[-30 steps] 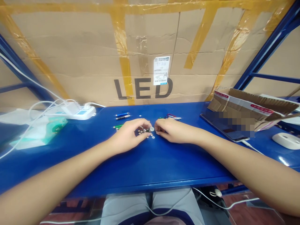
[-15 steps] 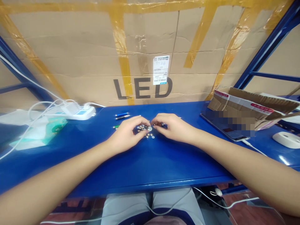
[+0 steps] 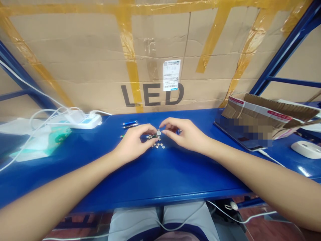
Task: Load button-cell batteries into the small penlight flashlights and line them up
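Observation:
My left hand [image 3: 134,142] is closed, thumb and fingers around a small dark piece [image 3: 154,136]. A round silver disc [image 3: 158,133] shows near its fingertips; whether it is joined to the dark piece I cannot tell. Facing it, my right hand [image 3: 184,134] has its thumb and index tips a little apart. Its other fingers curl around a small shiny blue piece [image 3: 178,132], mostly hidden. Several small silver button cells [image 3: 157,146] lie on the blue table [image 3: 160,177] between and below the hands. Beyond my left hand lie a blue tube [image 3: 130,123], a black tube [image 3: 130,126] and a partly covered green one [image 3: 122,136].
At left are a white power strip [image 3: 96,121] with cables and a green-and-white tissue pack [image 3: 54,139]. At right stand a phone [image 3: 233,135] on a cable, an open cardboard box [image 3: 255,112] and a white mouse-like device [image 3: 306,149]. A large carton [image 3: 95,60] backs the table.
My right hand has moved slightly up and away from the left, its thumb and index tips parting. The blue piece moved with it. My left hand stays almost in place.

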Action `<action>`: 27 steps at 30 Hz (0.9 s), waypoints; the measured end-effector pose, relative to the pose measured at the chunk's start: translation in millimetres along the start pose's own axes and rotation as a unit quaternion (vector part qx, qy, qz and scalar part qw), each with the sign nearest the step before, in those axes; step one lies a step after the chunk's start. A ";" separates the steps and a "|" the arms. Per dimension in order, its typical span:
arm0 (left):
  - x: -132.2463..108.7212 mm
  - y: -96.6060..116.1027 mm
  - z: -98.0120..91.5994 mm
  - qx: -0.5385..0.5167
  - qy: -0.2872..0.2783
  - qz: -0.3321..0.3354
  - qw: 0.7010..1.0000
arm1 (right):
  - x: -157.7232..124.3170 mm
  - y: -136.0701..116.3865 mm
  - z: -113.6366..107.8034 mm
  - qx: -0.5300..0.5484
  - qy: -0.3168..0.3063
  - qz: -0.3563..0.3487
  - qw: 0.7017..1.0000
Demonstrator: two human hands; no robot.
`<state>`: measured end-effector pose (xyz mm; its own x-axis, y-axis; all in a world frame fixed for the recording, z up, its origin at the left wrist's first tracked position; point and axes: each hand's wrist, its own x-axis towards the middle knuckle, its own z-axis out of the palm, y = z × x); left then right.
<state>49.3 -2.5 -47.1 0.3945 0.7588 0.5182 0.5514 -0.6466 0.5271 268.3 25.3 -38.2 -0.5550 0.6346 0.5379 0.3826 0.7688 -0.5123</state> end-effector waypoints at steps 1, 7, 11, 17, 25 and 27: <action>0.1 0.0 -0.1 -0.003 0.001 -0.002 1.000 | 0.1 -0.7 0.3 0.011 0.007 0.003 1.000; -0.3 -0.8 0.5 -0.017 0.009 -0.008 1.000 | 0.6 1.5 5.2 0.108 0.042 0.062 0.991; -0.6 -1.6 0.2 -0.010 0.015 0.003 1.000 | 0.7 0.9 5.9 0.150 0.058 0.077 0.984; -0.5 -1.5 -0.8 0.007 0.014 0.033 0.999 | 0.2 -7.5 0.4 0.180 0.015 0.004 0.984; -1.6 -0.1 -2.7 0.019 0.005 0.051 0.999 | -0.5 -8.1 2.0 0.147 0.000 -0.061 0.987; -1.7 0.5 -2.6 0.018 -0.003 0.054 0.998 | -0.6 -8.2 2.0 0.144 -0.003 -0.056 0.988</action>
<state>47.0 -4.3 -46.0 0.4569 0.6854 0.5670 0.5321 -0.7214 0.4432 264.0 18.4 -35.6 -0.5868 0.5461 0.5979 0.0929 0.7789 -0.6203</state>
